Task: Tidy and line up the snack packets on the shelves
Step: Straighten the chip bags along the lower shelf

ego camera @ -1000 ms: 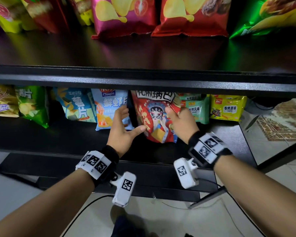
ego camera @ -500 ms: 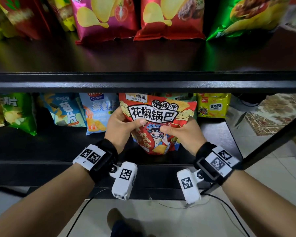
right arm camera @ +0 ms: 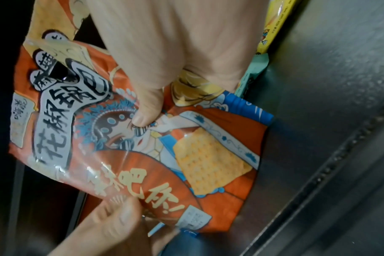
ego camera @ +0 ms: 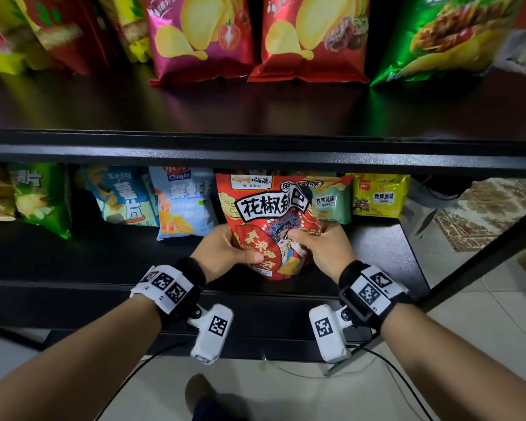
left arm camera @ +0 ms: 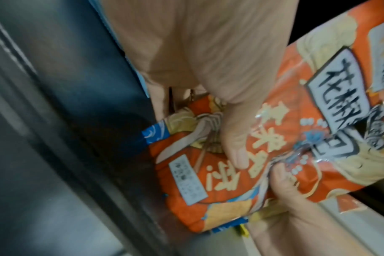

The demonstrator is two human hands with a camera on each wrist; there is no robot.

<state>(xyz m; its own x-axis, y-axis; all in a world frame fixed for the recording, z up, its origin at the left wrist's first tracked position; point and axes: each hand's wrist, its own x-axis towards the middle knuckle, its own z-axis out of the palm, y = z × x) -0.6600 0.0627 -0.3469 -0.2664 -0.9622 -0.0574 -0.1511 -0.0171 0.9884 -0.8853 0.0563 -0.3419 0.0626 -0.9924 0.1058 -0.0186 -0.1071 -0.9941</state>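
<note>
red packet [ego camera: 268, 220] gripped by left hand [ego camera: 225, 253], right hand [ego camera: 325, 250]; fingers hidden behind

Dim shelves, glossy glare on packets, blurred wrist views, edges warped.

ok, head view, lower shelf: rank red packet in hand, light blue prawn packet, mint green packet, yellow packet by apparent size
Largest to smallest, as they look:
1. red packet, though it is held nearest the camera
2. light blue prawn packet
3. yellow packet and mint green packet: unranked, since the red packet hides part of the green one
</note>
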